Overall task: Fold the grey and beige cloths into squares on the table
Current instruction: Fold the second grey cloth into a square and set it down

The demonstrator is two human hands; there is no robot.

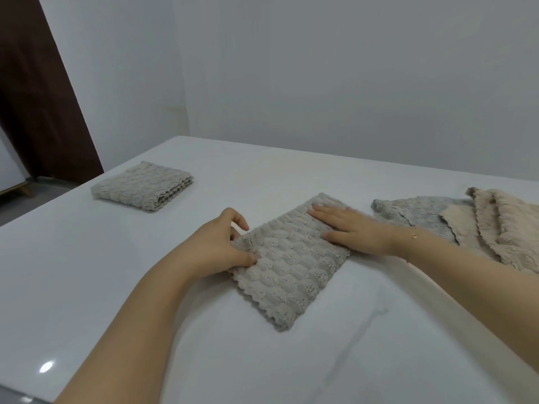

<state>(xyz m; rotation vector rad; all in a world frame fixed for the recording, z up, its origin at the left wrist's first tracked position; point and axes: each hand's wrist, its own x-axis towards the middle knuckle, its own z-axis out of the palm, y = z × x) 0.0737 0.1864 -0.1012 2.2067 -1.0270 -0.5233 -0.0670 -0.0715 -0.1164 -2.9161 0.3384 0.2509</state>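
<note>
Inspector: Cloth [287,260] under work lies at the centre of the frame on the white table [102,272], folded into a long strip that runs from upper right to lower left, scalloped edge toward the bottom.

Clerk: Hands?

Inspector: Left hand [221,246] sits at the strip's left edge, thumb and fingers pinching the fabric there, index finger raised. Right hand [354,228] lies flat on the strip's upper right end, fingers spread and pressing down, gripping nothing. A thin bracelet [413,236] is on that wrist.

Clerk: Other pieces?

Inspector: One folded square [143,186], pale grey-beige, rests in the upper left part of the table, well apart from the strip, several layers showing at its right edge. At the right edge of the frame, a grey cloth [420,214] lies unfolded, with a beige pile [501,225] overlapping it. Number of beige pieces in that pile: cannot tell.

Clerk: Surroundings?

Inspector: Pale wall [320,68] behind the table; dark brown door [32,91] at the upper left.
</note>
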